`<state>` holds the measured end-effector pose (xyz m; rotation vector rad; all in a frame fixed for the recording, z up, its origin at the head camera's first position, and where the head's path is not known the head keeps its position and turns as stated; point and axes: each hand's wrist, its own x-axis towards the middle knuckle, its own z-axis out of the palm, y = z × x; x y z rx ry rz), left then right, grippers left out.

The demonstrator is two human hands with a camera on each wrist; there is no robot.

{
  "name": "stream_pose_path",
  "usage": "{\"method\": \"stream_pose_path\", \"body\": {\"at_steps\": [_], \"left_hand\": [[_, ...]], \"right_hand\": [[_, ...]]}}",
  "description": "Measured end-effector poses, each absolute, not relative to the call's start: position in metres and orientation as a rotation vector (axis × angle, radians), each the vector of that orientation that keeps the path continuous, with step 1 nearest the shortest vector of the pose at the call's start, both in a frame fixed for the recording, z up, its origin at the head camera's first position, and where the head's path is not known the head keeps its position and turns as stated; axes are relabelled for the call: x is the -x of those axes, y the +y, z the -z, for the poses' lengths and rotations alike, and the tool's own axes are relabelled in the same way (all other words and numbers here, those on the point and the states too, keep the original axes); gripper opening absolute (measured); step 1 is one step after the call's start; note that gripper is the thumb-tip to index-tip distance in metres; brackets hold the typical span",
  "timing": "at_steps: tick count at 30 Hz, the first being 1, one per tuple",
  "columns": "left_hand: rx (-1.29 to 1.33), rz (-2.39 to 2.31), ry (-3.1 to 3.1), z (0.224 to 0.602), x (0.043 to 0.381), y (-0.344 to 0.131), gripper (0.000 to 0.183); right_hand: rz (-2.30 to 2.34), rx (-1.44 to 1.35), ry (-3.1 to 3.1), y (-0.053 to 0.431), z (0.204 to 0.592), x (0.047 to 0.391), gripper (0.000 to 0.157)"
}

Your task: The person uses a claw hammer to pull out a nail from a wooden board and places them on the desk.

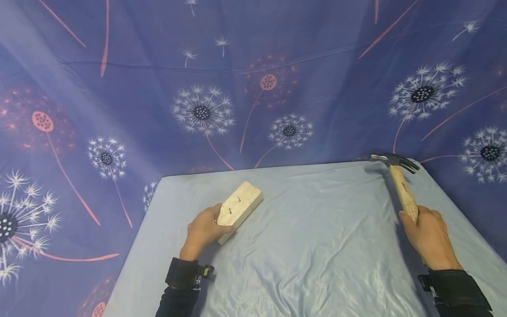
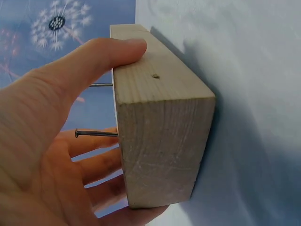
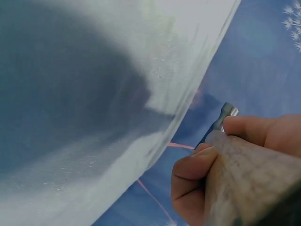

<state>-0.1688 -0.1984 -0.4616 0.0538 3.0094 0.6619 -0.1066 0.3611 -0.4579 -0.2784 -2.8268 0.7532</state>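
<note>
1 hammer point(image 1: 403, 190) pointing forward-left, block point(image 1: 243, 206) forward-right

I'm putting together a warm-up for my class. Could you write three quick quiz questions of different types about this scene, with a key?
1. Multiple choice: what does the right hand hold?
a) a screwdriver
b) a hammer
c) a pair of pliers

2. Count: how many nails stick out of the wooden block?

3. True or false: the left hand is touching the hammer.

Key:
1. b
2. Two
3. False; it grips the wooden block, well apart from the hammer.
</note>
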Motion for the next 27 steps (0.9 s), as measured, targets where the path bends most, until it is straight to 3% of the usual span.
{"method": "stream_pose_path", "body": {"at_steps": [27], "left_hand": [[-0.364, -0.534, 3.060, 0.464, 0.175, -0.116, 0.096]], "right_hand": [[-0.783, -0.009, -2.731, 0.343, 0.455, 0.098, 0.053]]}}
